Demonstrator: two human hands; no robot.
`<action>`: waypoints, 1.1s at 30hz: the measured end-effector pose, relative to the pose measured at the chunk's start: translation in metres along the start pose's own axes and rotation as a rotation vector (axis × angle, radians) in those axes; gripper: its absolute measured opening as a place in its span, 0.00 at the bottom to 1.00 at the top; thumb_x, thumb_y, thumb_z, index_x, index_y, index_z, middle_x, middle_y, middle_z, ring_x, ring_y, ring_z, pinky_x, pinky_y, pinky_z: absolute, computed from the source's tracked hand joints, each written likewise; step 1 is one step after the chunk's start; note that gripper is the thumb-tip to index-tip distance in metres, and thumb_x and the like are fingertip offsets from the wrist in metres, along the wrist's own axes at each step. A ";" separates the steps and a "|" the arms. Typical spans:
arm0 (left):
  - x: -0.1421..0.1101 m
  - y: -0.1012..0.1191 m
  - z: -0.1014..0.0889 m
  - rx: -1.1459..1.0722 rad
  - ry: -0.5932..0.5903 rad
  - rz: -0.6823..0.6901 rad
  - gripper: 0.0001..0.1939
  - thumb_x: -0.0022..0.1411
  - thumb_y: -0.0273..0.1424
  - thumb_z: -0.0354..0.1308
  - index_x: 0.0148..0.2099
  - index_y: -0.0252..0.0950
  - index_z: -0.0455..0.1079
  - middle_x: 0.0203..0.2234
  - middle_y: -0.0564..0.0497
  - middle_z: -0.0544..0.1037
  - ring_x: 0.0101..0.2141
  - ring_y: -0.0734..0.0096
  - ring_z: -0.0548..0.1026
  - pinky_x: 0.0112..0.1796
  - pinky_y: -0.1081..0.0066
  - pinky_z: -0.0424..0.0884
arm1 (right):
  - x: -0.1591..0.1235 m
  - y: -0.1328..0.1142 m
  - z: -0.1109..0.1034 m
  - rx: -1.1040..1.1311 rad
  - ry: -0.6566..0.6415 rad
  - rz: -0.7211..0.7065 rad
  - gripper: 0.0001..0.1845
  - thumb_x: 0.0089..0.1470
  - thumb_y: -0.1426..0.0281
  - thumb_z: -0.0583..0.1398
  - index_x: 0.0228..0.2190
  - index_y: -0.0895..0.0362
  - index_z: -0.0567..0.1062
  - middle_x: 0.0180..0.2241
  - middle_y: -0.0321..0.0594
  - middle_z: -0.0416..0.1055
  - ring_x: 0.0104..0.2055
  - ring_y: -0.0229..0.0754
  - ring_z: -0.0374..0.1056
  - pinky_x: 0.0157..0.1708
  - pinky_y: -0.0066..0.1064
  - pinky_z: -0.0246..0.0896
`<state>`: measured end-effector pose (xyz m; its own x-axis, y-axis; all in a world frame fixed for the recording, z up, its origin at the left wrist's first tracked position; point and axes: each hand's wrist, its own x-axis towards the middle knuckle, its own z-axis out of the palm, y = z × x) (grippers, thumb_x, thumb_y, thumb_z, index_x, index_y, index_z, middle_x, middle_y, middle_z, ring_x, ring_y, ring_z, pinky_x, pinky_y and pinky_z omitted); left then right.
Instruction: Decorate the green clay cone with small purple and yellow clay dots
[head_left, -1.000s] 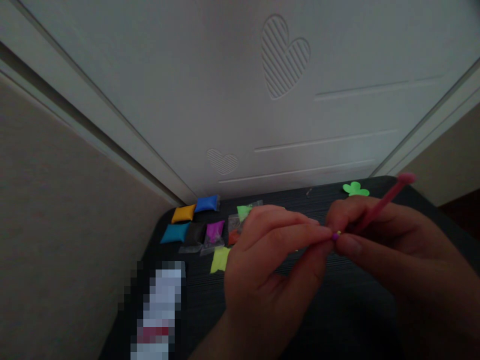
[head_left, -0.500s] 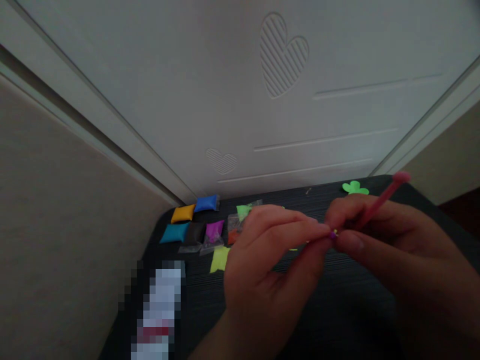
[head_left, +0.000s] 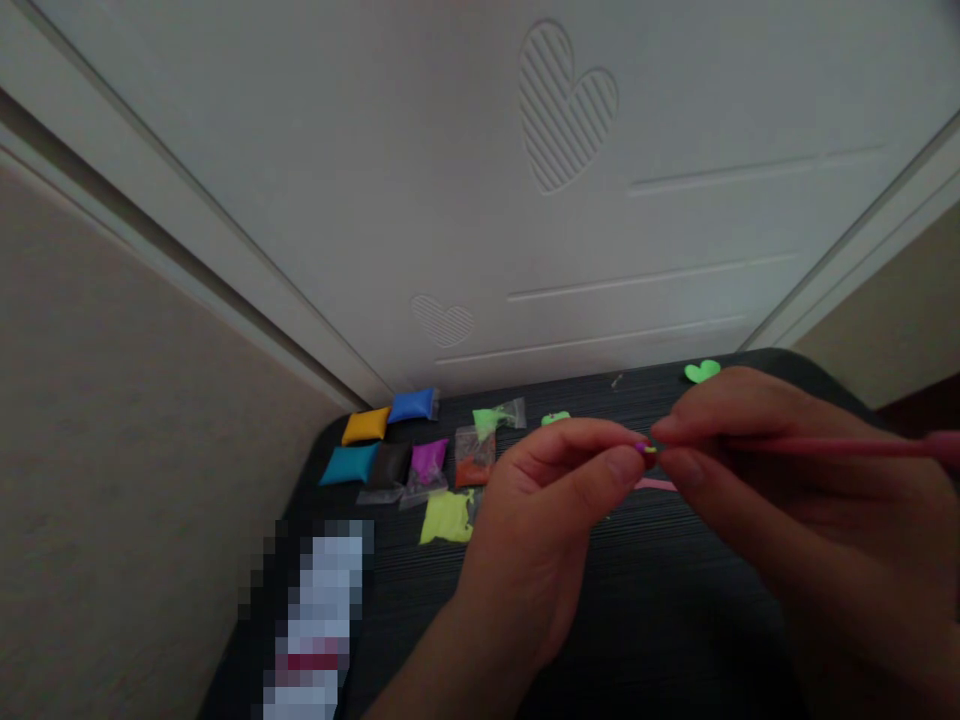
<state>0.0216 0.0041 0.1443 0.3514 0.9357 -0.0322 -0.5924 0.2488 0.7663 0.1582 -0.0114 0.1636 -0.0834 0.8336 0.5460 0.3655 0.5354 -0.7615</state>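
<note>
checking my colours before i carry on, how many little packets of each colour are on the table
Blue packet: 1
Golden yellow packet: 1
Teal packet: 1
Black packet: 1
Purple packet: 1
Light green packet: 1
Orange-red packet: 1
Lime yellow packet: 1
Total: 8

On the dark tabletop (head_left: 645, 600) I see a purple packet (head_left: 429, 462), a black packet (head_left: 390, 466) left of it, an orange packet (head_left: 474, 471) right, and a yellow packet (head_left: 447, 518) nearer me.

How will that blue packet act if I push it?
The blue packet looks plump and pillow-like, so it would probably squash slightly. Its clear plastic edge suggests a slippery wrapper, and lying flat, it should slide rather than roll.
</note>
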 end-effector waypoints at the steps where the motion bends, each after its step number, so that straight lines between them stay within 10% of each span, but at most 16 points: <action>1: 0.000 0.000 0.000 -0.007 0.008 -0.004 0.04 0.48 0.29 0.62 0.30 0.38 0.73 0.27 0.54 0.77 0.32 0.73 0.73 0.37 0.72 0.69 | 0.000 0.000 0.000 -0.018 -0.005 -0.008 0.13 0.46 0.79 0.59 0.34 0.52 0.71 0.29 0.31 0.66 0.31 0.31 0.61 0.26 0.20 0.59; 33: 0.000 -0.005 0.002 0.019 0.027 0.055 0.04 0.52 0.25 0.60 0.33 0.36 0.72 0.28 0.56 0.75 0.31 0.80 0.70 0.35 0.79 0.67 | -0.002 0.000 0.010 -0.101 0.163 -0.078 0.07 0.46 0.80 0.58 0.28 0.57 0.70 0.26 0.33 0.66 0.27 0.32 0.62 0.20 0.27 0.55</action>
<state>0.0257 0.0021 0.1422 0.2984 0.9544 -0.0066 -0.5961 0.1918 0.7797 0.1495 -0.0118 0.1591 0.0328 0.7530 0.6572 0.4554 0.5741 -0.6805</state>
